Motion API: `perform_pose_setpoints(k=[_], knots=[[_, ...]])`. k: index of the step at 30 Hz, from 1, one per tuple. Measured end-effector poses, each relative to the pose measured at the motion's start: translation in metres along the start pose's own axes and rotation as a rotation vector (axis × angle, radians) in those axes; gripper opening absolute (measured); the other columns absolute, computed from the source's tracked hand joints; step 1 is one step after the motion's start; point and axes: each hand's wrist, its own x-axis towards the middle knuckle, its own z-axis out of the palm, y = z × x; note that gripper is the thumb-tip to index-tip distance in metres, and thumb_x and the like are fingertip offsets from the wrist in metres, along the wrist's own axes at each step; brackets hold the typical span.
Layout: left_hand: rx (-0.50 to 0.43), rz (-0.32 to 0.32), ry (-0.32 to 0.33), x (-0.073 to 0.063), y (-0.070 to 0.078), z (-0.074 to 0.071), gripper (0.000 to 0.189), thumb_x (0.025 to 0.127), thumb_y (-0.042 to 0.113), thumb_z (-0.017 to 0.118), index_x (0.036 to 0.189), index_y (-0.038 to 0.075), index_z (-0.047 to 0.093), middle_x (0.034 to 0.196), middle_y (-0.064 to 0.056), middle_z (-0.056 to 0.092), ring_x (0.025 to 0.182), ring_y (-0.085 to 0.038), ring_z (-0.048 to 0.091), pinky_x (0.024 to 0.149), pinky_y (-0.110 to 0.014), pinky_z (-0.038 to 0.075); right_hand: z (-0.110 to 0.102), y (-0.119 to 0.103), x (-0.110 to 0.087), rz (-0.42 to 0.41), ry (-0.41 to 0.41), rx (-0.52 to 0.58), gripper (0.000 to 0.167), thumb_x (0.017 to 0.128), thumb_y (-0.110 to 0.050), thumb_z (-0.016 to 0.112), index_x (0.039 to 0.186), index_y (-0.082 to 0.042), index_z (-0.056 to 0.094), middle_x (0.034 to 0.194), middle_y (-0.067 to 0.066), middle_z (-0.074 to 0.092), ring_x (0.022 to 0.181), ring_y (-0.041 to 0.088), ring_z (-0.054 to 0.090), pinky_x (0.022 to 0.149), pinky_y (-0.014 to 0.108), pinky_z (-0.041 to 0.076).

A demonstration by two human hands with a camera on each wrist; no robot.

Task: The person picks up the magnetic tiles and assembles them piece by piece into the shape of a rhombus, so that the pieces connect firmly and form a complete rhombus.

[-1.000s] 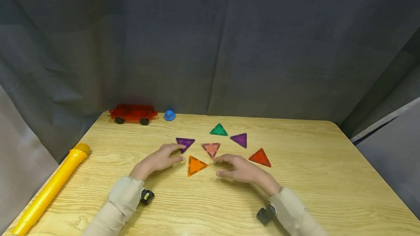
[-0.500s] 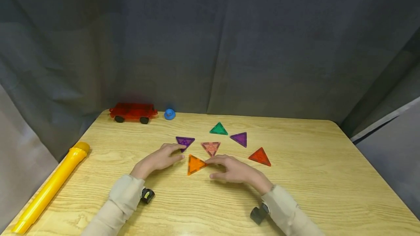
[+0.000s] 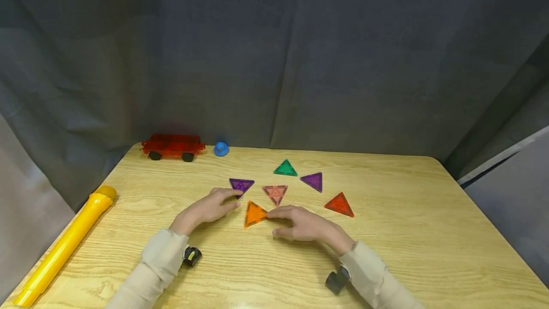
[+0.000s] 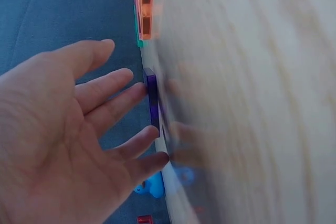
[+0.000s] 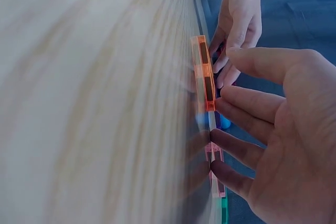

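Observation:
My left hand [image 3: 211,207] rests its fingertips on the near corner of a dark purple triangular tile [image 3: 241,184]; in the left wrist view the fingers are spread beside that tile [image 4: 152,98]. At the right corner of an orange triangular tile [image 3: 255,214], the fingertips of my right hand [image 3: 303,223] touch it, thumb held apart. The right wrist view has the orange tile [image 5: 206,74] flat on the table, fingers loosely extended. Just behind lies a pink triangular tile [image 3: 275,193] pointing toward me, near both hands but held by neither.
Further tiles lie flat: a green one [image 3: 286,168], another purple one [image 3: 313,181] and a red one [image 3: 340,204]. A red wheeled toy car [image 3: 173,146] and a blue toy duck [image 3: 221,149] stand at the back edge. A yellow tube [image 3: 66,244] lies along the left edge.
My right hand has moved left, from a gap beside the orange tile onto its corner. The orange tile has shifted very slightly. My left hand has stayed on the dark purple tile.

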Motion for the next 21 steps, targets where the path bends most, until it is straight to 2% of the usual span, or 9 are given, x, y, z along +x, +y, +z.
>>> perform_pose_setpoints(k=[12,21], knots=[[-0.009,-0.003,0.0,-0.004,0.003,0.001,0.045,0.1,0.019,0.049,0.141,0.002,0.044,0.143,-0.02,0.043,0.134,-0.04,0.032,0.111,-0.054,0.023,-0.003,-0.001,-0.007,-0.01,-0.025,0.03,0.047,0.095,-0.029,0.057,0.136,-0.008,0.053,0.143,0.014,0.046,0.134,0.031,0.038,0.11,0.049,0.028],[-0.031,0.022,0.0,-0.009,0.003,0.002,0.044,0.1,0.018,0.048,0.14,0.0,0.044,0.143,-0.022,0.043,0.134,-0.041,0.032,0.11,-0.055,0.024,-0.002,0.003,-0.013,-0.036,-0.036,0.042,0.044,0.096,-0.028,0.056,0.136,-0.009,0.053,0.143,0.013,0.045,0.135,0.031,0.037,0.11,0.05,0.028]])
